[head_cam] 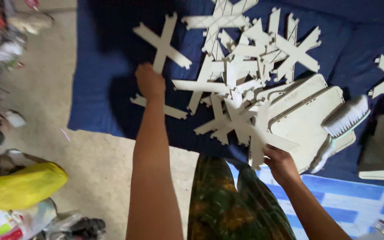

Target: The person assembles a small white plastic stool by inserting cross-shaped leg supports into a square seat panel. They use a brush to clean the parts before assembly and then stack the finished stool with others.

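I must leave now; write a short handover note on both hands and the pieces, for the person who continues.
Left hand: grip shut on one cross-shaped cardboard piece, over the blue cloth.
Right hand: grip shut on another cross piece at the near edge of the pile.
Pile of cross pieces: loose and overlapping on the cloth.
Flat pale boards and a white brush lie to the right.
Done: nothing looks sorted.
Left: the whole pile.

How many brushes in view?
1. The brush with white bristles lies on the pale flat boards at right, past the right hand. More may be hidden under the pile of cross-shaped pieces.
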